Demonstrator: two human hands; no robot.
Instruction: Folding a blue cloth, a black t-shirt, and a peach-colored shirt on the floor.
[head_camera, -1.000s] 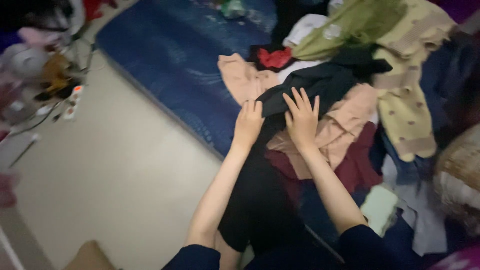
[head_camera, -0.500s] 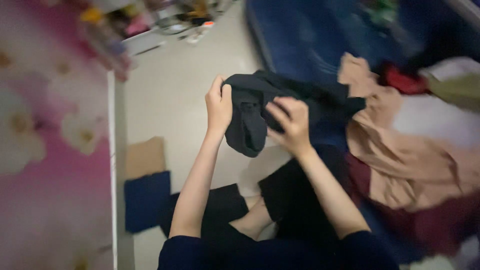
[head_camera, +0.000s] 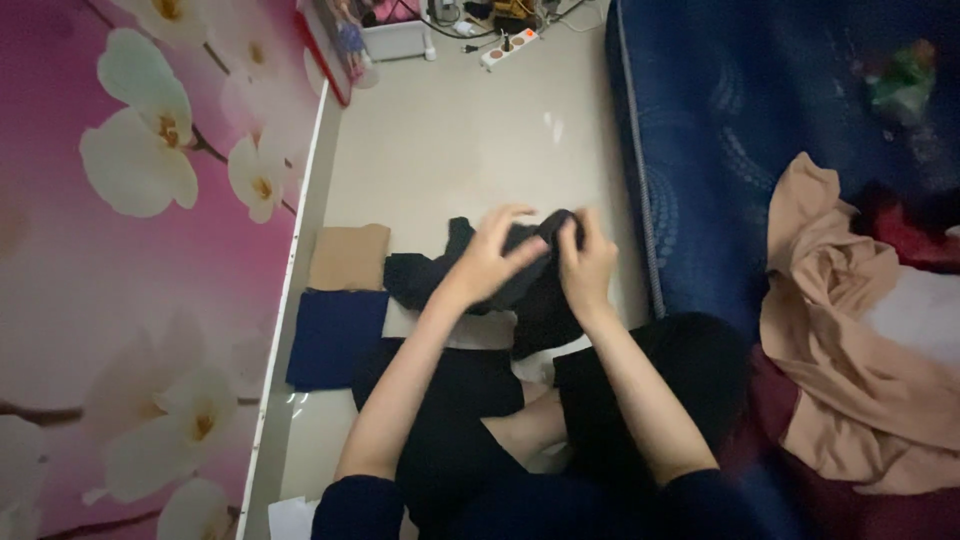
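A pink wall with white flowers (head_camera: 140, 150) runs along the left. Beside it on the floor (head_camera: 450, 140) lie a folded tan cloth (head_camera: 348, 257) and a folded navy cloth (head_camera: 335, 337). Over the floor, the left hand (head_camera: 487, 262) and right hand (head_camera: 585, 265) each have their grip closed on a black garment (head_camera: 530, 300). Right: blue mattress (head_camera: 760, 110), beige garment (head_camera: 850, 340).

Folded cloths (head_camera: 340, 305) left of mattress (head_camera: 760, 150)

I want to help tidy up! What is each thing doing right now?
Black garment: bunched, held over the floor.
Left hand: gripping it.
Right hand: gripping it.
Tan cloth: folded flat.
Navy cloth: folded flat.
Beige garment: crumpled on the blue mattress.
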